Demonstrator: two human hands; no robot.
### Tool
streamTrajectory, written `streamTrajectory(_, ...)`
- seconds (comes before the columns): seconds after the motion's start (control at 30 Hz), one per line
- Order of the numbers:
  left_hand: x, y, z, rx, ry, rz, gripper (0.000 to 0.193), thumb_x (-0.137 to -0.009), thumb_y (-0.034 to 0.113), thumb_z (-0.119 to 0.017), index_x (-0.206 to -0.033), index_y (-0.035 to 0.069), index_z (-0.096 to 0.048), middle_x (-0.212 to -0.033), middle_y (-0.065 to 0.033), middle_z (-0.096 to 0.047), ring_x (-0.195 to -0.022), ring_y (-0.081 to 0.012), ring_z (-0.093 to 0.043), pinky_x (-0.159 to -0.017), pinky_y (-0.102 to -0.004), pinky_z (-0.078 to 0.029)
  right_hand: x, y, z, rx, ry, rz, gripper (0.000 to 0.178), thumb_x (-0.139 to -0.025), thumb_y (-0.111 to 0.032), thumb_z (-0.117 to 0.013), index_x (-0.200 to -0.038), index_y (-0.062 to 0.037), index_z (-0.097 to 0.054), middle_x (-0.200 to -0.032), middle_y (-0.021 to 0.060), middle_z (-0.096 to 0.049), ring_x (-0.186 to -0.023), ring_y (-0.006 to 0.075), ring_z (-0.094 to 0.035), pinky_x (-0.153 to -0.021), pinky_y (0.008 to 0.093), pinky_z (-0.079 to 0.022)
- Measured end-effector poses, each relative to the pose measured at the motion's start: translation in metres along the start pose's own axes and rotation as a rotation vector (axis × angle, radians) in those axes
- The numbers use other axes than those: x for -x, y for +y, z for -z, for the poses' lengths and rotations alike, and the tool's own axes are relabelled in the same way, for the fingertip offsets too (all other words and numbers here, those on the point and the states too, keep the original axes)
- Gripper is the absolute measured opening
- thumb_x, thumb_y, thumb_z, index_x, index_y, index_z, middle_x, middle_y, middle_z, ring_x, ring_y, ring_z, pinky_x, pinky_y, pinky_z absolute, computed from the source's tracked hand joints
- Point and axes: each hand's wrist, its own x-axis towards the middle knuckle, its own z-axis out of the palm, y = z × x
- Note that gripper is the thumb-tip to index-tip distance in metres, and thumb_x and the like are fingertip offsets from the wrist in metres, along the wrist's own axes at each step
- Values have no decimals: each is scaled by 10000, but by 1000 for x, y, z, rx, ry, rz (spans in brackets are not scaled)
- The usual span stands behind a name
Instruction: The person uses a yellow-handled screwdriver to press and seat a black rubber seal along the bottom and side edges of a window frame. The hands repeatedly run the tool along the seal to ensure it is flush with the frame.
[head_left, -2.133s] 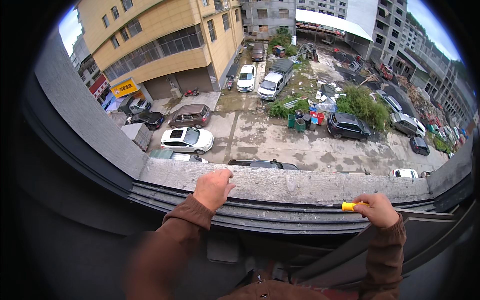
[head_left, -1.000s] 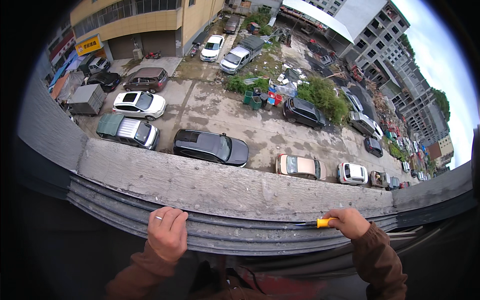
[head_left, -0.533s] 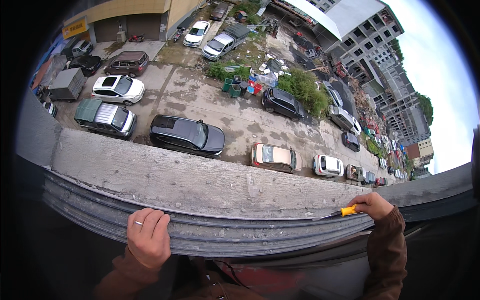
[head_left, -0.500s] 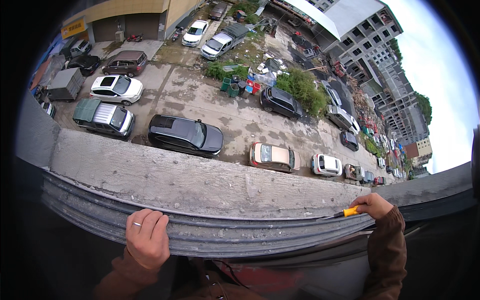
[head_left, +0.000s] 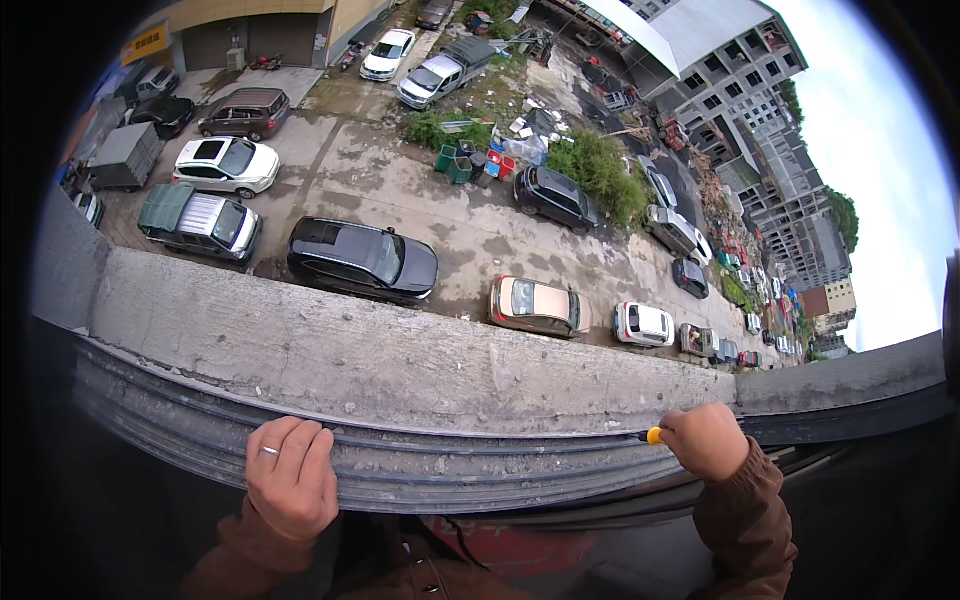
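Observation:
My right hand point(head_left: 708, 442) is closed around the yellow handle of a screwdriver point(head_left: 654, 436). Its black collar points left, along the outer groove of a grey metal window track point(head_left: 480, 468); the tip is hard to make out against the metal. Grit and dirt lie in the grooves. My left hand point(head_left: 292, 482), with a ring on one finger, grips the track farther left, its fingers curled over the rails. Beyond the track runs a rough concrete ledge point(head_left: 420, 352) with small crumbs on it.
Past the ledge is a drop to a street with parked cars, among them a black car point(head_left: 362, 258) and a beige sedan point(head_left: 540, 305). Several bins point(head_left: 460, 168) stand by bushes. A concrete side wall point(head_left: 840, 385) bounds the ledge at right.
My right hand has moved left along the track with the screwdriver and turned, so its back now covers most of the handle. The left hand stays on the track. The view has shifted slightly.

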Motion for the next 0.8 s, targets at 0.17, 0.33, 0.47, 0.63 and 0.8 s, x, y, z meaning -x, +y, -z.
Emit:
streamTrajectory(0.17, 3, -1, -2, 20, 26, 11, 310, -672, -34, -633, -979, -76, -637, -980, -173, -626, -925, -343, -617, -798, -464, -493, 15, 5, 24, -358, 147, 65, 154, -875, -245, -665, -923, -106, -710, -723, 120, -669, -676, 335, -652, -629, 419, -513)
streamTrajectory(0.33, 2, 1, -4, -4, 30, -2, 299, -680, -7, -641, -974, -60, -648, -978, -153, -627, -934, -321, -622, -814, -454, -496, 12, 91, -25, -395, -46, -160, 183, -852, -182, -671, -994, -83, -731, -801, 128, -706, -757, 282, -689, -680, 372, -540)
streamTrajectory(0.47, 4, 2, -3, 3, 44, 16, 309, -665, -33, -639, -974, -44, -648, -979, -145, -631, -942, -326, -617, -816, -454, -490, -4, 116, -43, -672, -233, -252, 222, -879, -97, -638, -1067, -1, -704, -889, 104, -715, -785, 179, -688, -710, 305, -559)
streamTrajectory(0.63, 5, 2, -3, 11, 61, 15, 326, -647, -43, -633, -972, -35, -650, -975, -137, -636, -938, -324, -618, -814, -450, -489, -6, 141, -51, -963, -402, -257, 237, -940, -45, -589, -1148, 33, -670, -990, 93, -708, -818, 134, -679, -749, 269, -560)
streamTrajectory(0.8, 4, 4, -3, 2, 81, 23, 287, -674, -52, -630, -959, -27, -644, -971, -134, -639, -931, -330, -616, -815, -447, -498, -6, 142, -58, -1011, -399, -257, 239, -972, -72, -570, -1176, 17, -656, -1000, 68, -710, -816, 105, -668, -747, 238, -546)
